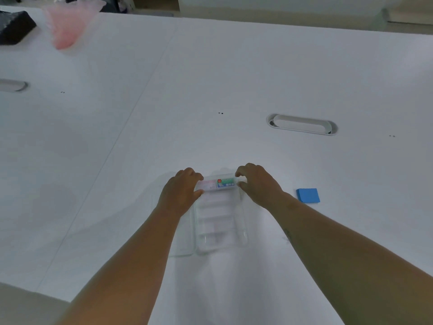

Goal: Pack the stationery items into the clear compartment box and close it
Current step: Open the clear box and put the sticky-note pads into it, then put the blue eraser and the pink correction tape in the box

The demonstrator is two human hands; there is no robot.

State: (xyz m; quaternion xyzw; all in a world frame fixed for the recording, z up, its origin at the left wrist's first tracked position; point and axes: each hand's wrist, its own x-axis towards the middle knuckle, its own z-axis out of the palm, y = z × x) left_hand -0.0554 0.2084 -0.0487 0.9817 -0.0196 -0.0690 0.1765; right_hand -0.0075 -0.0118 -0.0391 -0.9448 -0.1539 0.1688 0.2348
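The clear compartment box point(220, 221) lies open on the white table in front of me, its lid point(184, 240) folded out to the left. A small white packet with a pink, red and green label point(218, 184) sits across the box's far end. My left hand point(180, 191) pinches the packet's left end and my right hand point(257, 184) pinches its right end. A blue pad of sticky notes point(308, 195) rests on the table to the right of my right forearm, apart from the box.
An oval cable slot point(301, 124) is set into the table point(210, 78) beyond the box, another point(13, 85) at the left edge. A pink plastic bag point(68, 24) and a black object point(14, 26) lie at the far left corner.
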